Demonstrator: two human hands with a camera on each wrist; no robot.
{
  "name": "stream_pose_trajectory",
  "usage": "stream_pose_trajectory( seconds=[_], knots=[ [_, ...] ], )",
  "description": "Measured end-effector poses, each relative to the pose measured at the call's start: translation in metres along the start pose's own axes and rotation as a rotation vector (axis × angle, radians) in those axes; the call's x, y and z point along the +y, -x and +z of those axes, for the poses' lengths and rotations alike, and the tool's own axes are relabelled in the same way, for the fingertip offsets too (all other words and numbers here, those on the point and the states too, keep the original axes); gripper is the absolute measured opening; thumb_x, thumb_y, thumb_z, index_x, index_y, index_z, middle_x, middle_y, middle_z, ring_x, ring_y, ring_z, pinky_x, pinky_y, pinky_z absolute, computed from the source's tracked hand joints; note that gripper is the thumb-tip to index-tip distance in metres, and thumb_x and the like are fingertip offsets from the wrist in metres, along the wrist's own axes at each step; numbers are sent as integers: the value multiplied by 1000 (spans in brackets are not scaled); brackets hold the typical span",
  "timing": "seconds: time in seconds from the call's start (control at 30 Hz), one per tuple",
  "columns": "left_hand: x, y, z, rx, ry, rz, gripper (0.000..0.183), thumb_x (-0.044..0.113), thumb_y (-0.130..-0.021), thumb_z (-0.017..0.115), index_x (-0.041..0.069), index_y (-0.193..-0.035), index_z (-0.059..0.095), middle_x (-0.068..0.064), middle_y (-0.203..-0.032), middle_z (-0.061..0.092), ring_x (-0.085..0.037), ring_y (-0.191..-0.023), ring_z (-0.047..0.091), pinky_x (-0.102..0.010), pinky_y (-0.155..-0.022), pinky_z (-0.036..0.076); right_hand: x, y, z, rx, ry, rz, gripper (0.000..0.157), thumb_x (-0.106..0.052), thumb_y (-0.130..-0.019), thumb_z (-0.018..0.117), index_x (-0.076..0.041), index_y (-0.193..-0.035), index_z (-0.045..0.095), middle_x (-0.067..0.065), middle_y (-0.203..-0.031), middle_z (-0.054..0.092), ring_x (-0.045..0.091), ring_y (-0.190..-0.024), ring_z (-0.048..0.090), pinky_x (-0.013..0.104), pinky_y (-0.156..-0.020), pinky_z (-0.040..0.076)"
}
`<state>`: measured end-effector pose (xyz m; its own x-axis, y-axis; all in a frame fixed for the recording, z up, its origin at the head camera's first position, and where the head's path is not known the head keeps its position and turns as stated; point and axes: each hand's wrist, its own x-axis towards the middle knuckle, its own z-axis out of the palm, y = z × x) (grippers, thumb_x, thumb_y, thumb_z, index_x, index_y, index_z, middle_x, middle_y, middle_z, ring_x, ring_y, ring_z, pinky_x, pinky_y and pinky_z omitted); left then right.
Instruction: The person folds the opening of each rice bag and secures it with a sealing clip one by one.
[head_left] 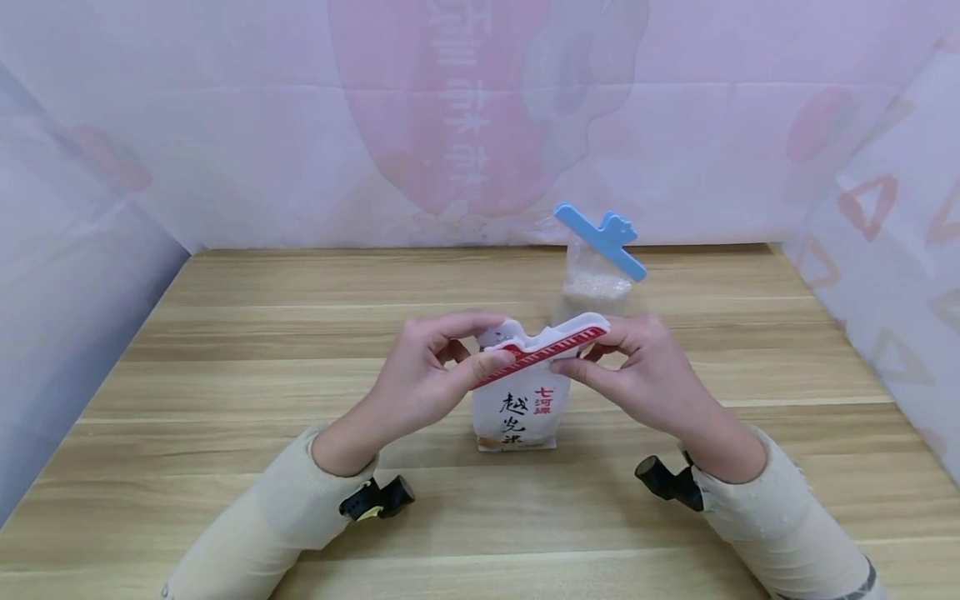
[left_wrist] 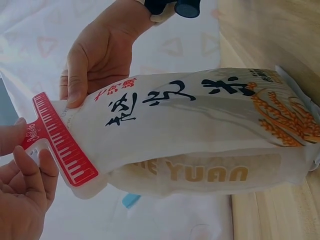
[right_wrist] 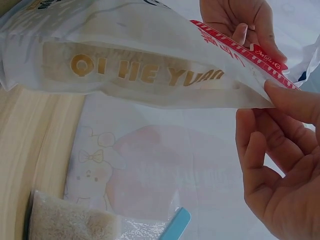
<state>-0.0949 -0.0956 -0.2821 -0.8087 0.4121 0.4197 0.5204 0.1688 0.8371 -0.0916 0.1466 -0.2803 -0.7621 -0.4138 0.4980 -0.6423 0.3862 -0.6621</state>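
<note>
A white rice bag (head_left: 495, 417) with black and red characters stands upright on the table before me, gold letters on its side gusset (left_wrist: 215, 172). Across its top lies a red-and-white bag clip (left_wrist: 66, 145), slanting up to the right in the head view. My left hand (head_left: 420, 371) pinches the clip's handle between thumb and fingers. With thumb and fingertips, my right hand (head_left: 648, 371) pinches the bag's upper right corner, just below the clip. The right wrist view shows that corner between the right thumb and forefinger (right_wrist: 245, 127).
Behind the white bag stands a clear bag of rice (head_left: 592, 287), its top held by a blue clip (head_left: 603, 242). The wooden table (head_left: 262, 350) reaches back to a pink printed cloth (head_left: 262, 167), with cloth sides left and right.
</note>
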Motion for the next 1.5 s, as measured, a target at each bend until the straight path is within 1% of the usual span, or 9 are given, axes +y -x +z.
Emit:
stream_pose_trajectory(
  seconds=[0.3, 0.43, 0.57, 0.73, 0.9, 1.1, 1.2, 1.33, 1.5],
  knots=[
    [0, -2, -1, -12, 10, -28, 27, 0, -86, 74, 1, -113, 71, -11, -96, 73, -11, -58, 53, -24, -50, 46, 2, -3, -1, -36, -16, 21, 21, 7, -77, 79, -2, -96, 76, 7, -88, 77, 3, -70, 65, 19, -64, 55],
    [-4, -3, -1, -7, -15, -23, 26, 4, -86, 75, 5, -112, 72, -6, -95, 71, -12, -72, 54, -23, -53, 41, 6, -3, -4, -77, -21, 51, 21, 7, -78, 78, -1, -98, 76, 7, -89, 76, 3, -73, 65, 22, -66, 57],
    [-9, -3, 0, -16, -67, -38, 28, 9, -84, 78, 9, -111, 73, -2, -104, 72, -14, -95, 60, -27, -66, 44, 10, -1, -8, -126, -27, 78, 23, 5, -79, 78, -1, -101, 74, 7, -93, 76, 3, -78, 67, 23, -70, 58],
    [-20, 0, -2, -72, -95, -110, 32, 13, -86, 78, 10, -117, 72, -2, -118, 72, -16, -109, 61, -41, -82, 51, 16, 2, -11, -205, -68, 176, 29, 0, -80, 79, 1, -109, 72, 9, -105, 73, 3, -92, 67, 27, -82, 59],
    [-30, 3, -6, -131, -81, -178, 40, 16, -88, 76, 12, -126, 66, -2, -124, 70, -20, -117, 61, -46, -91, 53, 22, 1, -11, -306, -136, 258, 35, -8, -81, 82, 0, -112, 71, 10, -112, 67, 11, -103, 65, 33, -88, 59],
    [-43, 10, -11, -203, -88, -259, 55, 23, -86, 78, 18, -136, 58, 0, -132, 65, -23, -124, 58, -53, -95, 50, 36, 3, -7, -414, -171, 282, 47, -11, -78, 84, -2, -120, 66, 8, -120, 66, 23, -115, 60, 39, -95, 56],
    [-50, 17, -13, -251, -117, -290, 62, 28, -85, 80, 21, -141, 54, 2, -135, 63, -21, -126, 56, -54, -96, 49, 41, 7, -6, -447, -138, 290, 52, -15, -78, 85, -5, -123, 63, 6, -122, 67, 26, -118, 59, 45, -98, 54],
    [-58, 28, -14, -295, -151, -326, 70, 30, -83, 82, 20, -144, 50, 0, -136, 62, -24, -126, 56, -53, -95, 50, 48, 13, -2, -484, -117, 348, 52, -21, -80, 84, -10, -126, 61, 4, -123, 67, 28, -117, 60, 53, -98, 52],
    [-64, 39, -11, -304, -142, -357, 68, 22, -82, 83, 14, -141, 51, -6, -137, 61, -30, -121, 61, -45, -88, 56, 54, 22, 3, -515, -187, 430, 53, -17, -83, 80, -6, -130, 58, 14, -128, 64, 30, -107, 66, 46, -92, 57]
  ],
)
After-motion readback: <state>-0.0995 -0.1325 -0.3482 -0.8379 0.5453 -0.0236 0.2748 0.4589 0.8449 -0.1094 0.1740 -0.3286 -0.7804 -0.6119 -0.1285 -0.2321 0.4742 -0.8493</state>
